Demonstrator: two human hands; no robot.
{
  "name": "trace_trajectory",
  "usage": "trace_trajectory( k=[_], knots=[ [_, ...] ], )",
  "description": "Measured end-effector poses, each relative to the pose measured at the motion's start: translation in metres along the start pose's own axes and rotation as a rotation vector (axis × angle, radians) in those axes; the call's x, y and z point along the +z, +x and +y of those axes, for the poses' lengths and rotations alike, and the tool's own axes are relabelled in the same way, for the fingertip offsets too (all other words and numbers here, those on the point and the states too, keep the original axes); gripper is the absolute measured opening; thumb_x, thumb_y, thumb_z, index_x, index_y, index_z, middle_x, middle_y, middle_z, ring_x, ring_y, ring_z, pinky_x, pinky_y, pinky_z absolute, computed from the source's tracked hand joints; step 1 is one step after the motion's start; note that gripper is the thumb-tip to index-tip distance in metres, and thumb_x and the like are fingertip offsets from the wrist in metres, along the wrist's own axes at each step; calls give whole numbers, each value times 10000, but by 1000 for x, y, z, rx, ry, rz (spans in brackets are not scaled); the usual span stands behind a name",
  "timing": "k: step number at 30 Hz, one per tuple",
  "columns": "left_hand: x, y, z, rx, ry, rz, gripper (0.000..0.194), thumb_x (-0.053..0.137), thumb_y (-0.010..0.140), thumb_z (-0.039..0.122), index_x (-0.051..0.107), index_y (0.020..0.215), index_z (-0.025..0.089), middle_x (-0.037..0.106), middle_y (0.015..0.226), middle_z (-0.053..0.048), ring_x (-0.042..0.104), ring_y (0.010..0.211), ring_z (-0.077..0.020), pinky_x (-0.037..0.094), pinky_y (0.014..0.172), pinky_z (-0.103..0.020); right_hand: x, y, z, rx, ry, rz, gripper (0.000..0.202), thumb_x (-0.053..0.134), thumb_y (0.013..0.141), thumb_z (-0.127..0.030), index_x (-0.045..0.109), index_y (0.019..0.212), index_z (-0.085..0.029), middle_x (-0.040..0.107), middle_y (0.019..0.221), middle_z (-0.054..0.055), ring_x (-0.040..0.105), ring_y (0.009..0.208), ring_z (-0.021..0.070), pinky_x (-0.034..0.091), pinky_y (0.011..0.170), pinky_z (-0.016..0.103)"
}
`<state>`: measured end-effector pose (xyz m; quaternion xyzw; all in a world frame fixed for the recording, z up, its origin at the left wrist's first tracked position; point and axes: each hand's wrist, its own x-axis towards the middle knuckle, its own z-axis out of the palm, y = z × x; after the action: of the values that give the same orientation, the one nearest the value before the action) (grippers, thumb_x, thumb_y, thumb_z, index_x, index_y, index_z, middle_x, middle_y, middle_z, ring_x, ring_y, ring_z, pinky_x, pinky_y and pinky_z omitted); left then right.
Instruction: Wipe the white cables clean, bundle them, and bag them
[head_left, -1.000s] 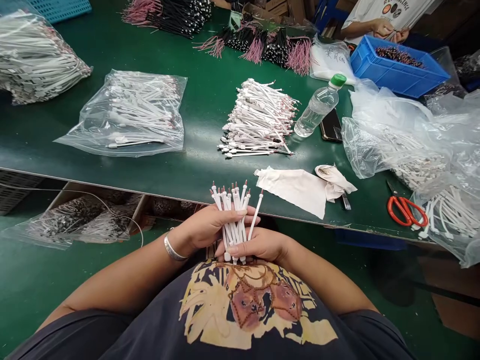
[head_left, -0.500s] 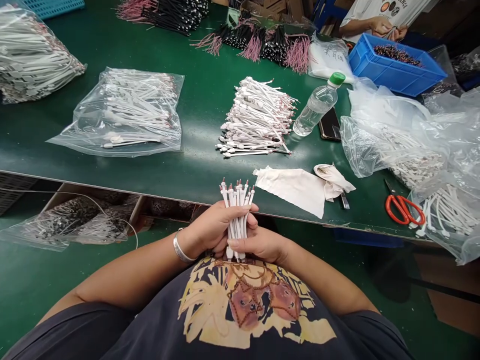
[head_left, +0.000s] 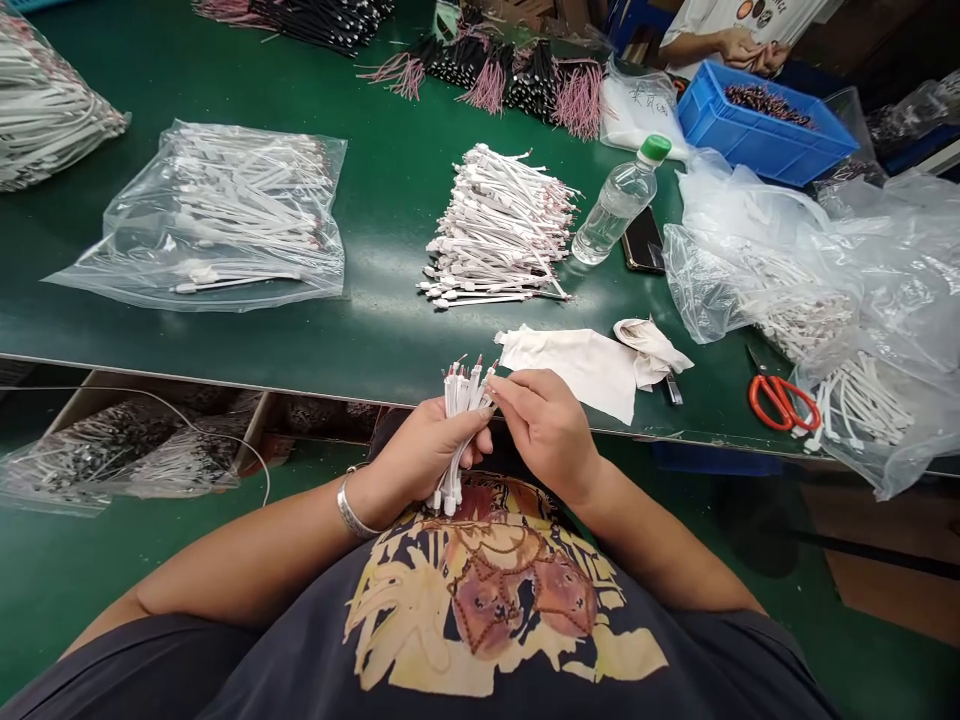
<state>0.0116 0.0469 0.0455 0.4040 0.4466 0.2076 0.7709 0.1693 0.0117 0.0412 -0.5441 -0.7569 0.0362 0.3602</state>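
A bundle of short white cables (head_left: 454, 470) is upright in my left hand (head_left: 420, 450), close to my shirt. Its fingers and thumb wrap round the middle, with reddish wire ends at the top and white connectors at the bottom. My right hand (head_left: 553, 430) pinches one cable at the bundle's upper right, near its wire end. On the table beyond lies a loose pile of similar white cables (head_left: 499, 225). A white cloth (head_left: 574, 365) lies near the table edge, just past my right hand.
A clear bag of white cables (head_left: 240, 210) lies left of the pile. To the right stand a water bottle (head_left: 615, 212), a phone (head_left: 643, 242), red-handled scissors (head_left: 781, 402) and plastic bags of cables (head_left: 810, 290). Further back, a co-worker's hands (head_left: 750, 48) are behind a blue bin (head_left: 765, 135).
My right hand has left the lower part of the bundle and moved up to its wire ends, pinching one cable. My left hand keeps its hold. The view has shifted slightly right.
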Motion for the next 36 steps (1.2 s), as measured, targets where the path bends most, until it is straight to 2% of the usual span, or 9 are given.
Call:
trace_trajectory(
  k=[4,11,17,23,27,31,36],
  knots=[
    [-2,-3,-2,80,71,19,264,596,774,329,572,607,126,583,551,1,435,401,-46,321,404,-165,10,6,2,2,-26,-51,259,474,907,-203,648,1084,-128,640,936,106,554,881,188,495,826,342],
    [-3,-8,5,121,301,48,279,540,816,323,561,602,145,512,441,34,430,372,-58,338,401,-170,7,7,-4,-40,-131,-136,256,426,917,-192,638,1042,-121,629,945,123,541,894,217,487,811,367],
    [-2,-8,5,162,377,54,265,519,836,309,553,625,153,539,489,35,455,403,-61,358,418,-168,4,5,-10,-51,-198,-65,221,458,900,-170,643,1011,-124,634,910,109,541,855,213,480,788,350],
    [-6,-7,0,232,517,86,297,483,866,342,556,644,158,558,538,28,472,436,-67,378,454,-173,6,5,-11,-60,-184,-112,265,414,908,-134,616,1075,-91,643,935,119,553,884,213,487,782,340],
    [-8,-6,-3,294,618,87,313,455,879,328,562,637,161,583,576,17,494,480,-76,387,501,-178,7,5,-12,-39,-204,-144,256,378,920,-141,618,1005,-118,631,916,120,549,896,220,483,778,355],
    [-7,-7,-2,319,623,90,305,464,872,329,543,626,167,576,574,21,480,489,-81,374,499,-182,11,5,-12,-96,-284,-139,233,383,899,-116,613,933,-110,600,862,129,523,822,229,472,734,367],
    [-4,-8,3,206,464,79,342,507,843,384,514,581,164,525,488,32,445,418,-73,356,447,-182,19,6,-6,-149,-251,-131,210,381,875,-93,590,880,-109,561,840,131,491,788,231,454,727,376]
  ],
)
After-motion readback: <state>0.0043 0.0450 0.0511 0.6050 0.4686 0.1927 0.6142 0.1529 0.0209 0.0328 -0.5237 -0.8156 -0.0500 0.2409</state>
